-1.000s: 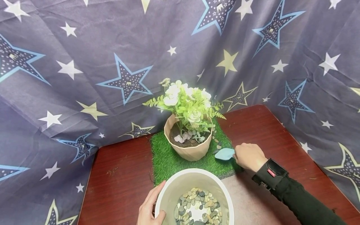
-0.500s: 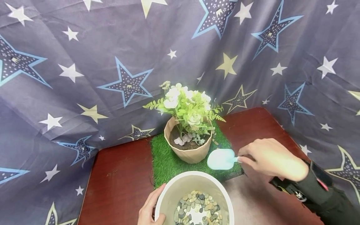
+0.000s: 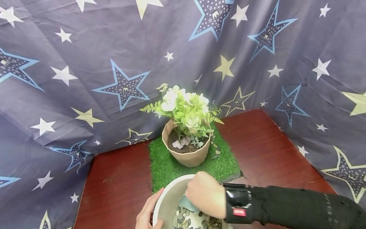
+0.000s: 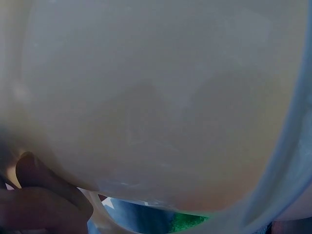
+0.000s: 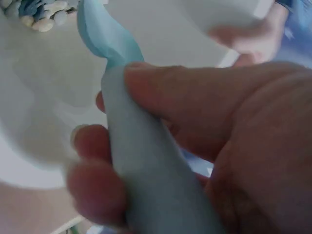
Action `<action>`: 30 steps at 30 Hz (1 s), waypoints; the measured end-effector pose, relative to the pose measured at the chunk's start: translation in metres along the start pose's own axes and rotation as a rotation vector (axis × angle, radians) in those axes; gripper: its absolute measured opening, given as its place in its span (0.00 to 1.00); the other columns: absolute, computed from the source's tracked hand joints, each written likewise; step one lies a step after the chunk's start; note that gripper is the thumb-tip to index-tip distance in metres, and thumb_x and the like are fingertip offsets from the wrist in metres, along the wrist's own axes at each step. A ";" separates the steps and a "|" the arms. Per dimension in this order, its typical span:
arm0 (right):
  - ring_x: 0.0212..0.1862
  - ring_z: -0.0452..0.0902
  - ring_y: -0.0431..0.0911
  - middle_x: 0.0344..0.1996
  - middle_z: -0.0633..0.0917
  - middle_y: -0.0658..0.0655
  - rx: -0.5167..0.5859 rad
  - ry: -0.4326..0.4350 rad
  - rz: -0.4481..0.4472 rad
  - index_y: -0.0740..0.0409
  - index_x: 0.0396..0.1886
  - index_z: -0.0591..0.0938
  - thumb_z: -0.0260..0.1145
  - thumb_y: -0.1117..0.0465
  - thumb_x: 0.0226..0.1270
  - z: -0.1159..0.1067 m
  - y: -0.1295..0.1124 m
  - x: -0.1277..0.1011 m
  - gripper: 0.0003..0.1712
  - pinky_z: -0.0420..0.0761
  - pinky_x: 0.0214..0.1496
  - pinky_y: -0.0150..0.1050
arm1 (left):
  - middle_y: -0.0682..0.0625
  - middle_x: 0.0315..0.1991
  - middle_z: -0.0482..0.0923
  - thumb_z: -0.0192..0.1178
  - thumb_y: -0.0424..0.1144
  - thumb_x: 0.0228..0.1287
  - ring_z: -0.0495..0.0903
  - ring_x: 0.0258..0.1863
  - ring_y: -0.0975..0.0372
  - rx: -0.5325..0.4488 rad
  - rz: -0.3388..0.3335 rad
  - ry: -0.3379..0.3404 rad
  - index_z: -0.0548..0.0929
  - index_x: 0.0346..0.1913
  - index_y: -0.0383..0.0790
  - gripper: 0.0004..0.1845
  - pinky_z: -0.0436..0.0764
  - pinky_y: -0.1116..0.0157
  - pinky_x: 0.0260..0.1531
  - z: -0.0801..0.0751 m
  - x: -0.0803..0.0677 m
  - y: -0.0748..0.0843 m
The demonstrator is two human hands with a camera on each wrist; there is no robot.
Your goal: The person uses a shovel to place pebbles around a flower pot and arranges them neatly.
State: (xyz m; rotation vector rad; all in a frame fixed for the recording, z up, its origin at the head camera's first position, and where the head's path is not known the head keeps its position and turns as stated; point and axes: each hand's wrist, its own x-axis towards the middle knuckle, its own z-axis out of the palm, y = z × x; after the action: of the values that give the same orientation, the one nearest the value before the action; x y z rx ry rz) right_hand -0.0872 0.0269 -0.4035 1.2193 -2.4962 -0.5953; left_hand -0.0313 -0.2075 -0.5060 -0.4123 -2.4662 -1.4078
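Nearest you stands one white bucket (image 3: 168,203) at the table's front edge, holding a heap of small mixed pebbles (image 3: 186,221), too many to count. Your left hand (image 3: 148,213) clasps the bucket's rim on its left side, thumb over the lip and fingers down the outer wall. Your right hand (image 3: 206,194) reaches in from the right, wrist bent down over the bucket, fingers and thumb wrapped tightly round the handle of one pale blue trowel (image 3: 186,203); the wrist view shows that grip (image 5: 146,161) plainly. The trowel's blade points down among the pebbles.

Farther off lies one square green grass mat (image 3: 226,167) on the dark red table (image 3: 268,149). On the mat stands one beige pot (image 3: 187,157) of white flowers, with a few stray pebbles just to its right. Behind everything hangs one star-printed cloth (image 3: 85,47).
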 end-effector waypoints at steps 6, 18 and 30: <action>0.22 0.72 0.35 0.22 0.84 0.36 -0.108 -0.089 -0.034 0.27 0.23 0.87 0.68 0.42 0.63 0.016 -0.032 0.027 0.09 0.70 0.21 0.34 | 0.47 0.60 0.80 0.56 0.18 0.31 0.80 0.34 0.71 -0.005 0.048 0.000 0.78 0.69 0.38 0.48 0.80 0.76 0.22 0.001 -0.001 -0.002; 0.22 0.74 0.37 0.21 0.84 0.38 -0.061 -0.058 -0.060 0.30 0.23 0.87 0.72 0.41 0.58 0.034 -0.042 0.028 0.07 0.73 0.22 0.36 | 0.52 0.62 0.79 0.56 0.19 0.31 0.81 0.34 0.71 -0.017 0.048 0.015 0.78 0.69 0.36 0.48 0.81 0.76 0.24 -0.001 -0.002 -0.002; 0.20 0.73 0.38 0.21 0.84 0.42 0.327 -0.273 -0.151 0.40 0.21 0.86 0.77 0.52 0.54 0.048 -0.029 0.033 0.07 0.80 0.25 0.35 | 0.46 0.60 0.80 0.56 0.18 0.31 0.82 0.32 0.69 -0.035 -0.004 0.013 0.78 0.69 0.37 0.48 0.82 0.75 0.24 -0.001 -0.002 0.002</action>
State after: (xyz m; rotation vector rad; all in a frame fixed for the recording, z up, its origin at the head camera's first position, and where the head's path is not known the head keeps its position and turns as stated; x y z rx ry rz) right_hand -0.1078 -0.0044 -0.4568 1.5477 -2.8307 -0.4226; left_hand -0.0285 -0.2078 -0.5043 -0.4047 -2.4357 -1.4528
